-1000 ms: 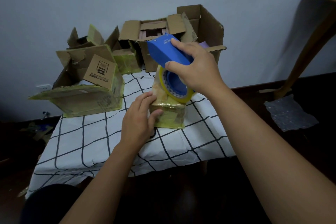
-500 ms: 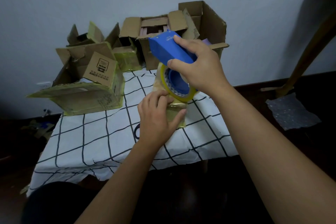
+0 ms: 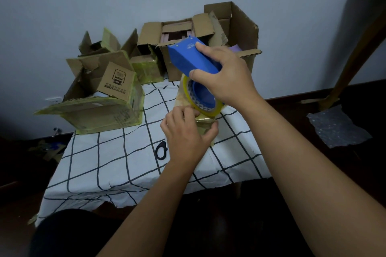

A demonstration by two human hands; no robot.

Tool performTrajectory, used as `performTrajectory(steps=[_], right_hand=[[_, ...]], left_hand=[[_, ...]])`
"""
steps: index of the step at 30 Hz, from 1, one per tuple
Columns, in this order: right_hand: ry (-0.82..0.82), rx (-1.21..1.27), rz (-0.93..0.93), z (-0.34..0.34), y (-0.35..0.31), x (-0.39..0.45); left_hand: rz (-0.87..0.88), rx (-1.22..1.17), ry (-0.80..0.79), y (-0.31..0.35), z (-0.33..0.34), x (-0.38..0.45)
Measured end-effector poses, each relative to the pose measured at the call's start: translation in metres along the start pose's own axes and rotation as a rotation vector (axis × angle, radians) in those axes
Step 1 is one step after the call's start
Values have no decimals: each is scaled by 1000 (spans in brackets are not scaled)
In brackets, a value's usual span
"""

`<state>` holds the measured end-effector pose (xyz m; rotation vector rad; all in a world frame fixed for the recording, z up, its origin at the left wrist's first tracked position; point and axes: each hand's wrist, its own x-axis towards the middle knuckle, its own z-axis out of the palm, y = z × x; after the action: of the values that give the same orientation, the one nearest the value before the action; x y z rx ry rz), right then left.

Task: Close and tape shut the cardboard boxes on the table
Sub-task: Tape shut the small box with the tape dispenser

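Centre of frame: a small tape-wrapped cardboard box point(image 3: 205, 129) is standing on the surface point(image 3: 108, 156), which is wearing a white cloth with a black grid. The left hand point(image 3: 186, 133) is curling its grip round the box's near upper edge, thumb on the right side. The right hand point(image 3: 224, 75) is clamping its grip on a blue tape dispenser point(image 3: 192, 58), which is carrying a yellowish tape roll point(image 3: 200, 100) and tilting just over the box top; whether roll and box are touching cannot be told. Left of centre: a large box point(image 3: 100, 110) is lying with flaps open and yellow tape along its edges. Upper centre, by the wall: several open boxes point(image 3: 229, 33) are standing together. Just left of the left hand, a black scissors handle point(image 3: 161, 150) is lying on the cloth. Right edge: crumpled bubble wrap point(image 3: 338, 127) is lying on the dark floor.
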<state>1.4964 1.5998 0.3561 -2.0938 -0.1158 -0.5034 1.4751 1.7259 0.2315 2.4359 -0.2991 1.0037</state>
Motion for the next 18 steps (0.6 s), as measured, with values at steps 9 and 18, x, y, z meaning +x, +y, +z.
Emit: performTrajectory(steps=[9,18], right_hand=[[-2,-24,-4,2,0,1],[1,-22,-4,2,-1,0]], left_hand=[[-66,44,-5,5,5,-1],[-33,-34,-58,-2,2,-5]])
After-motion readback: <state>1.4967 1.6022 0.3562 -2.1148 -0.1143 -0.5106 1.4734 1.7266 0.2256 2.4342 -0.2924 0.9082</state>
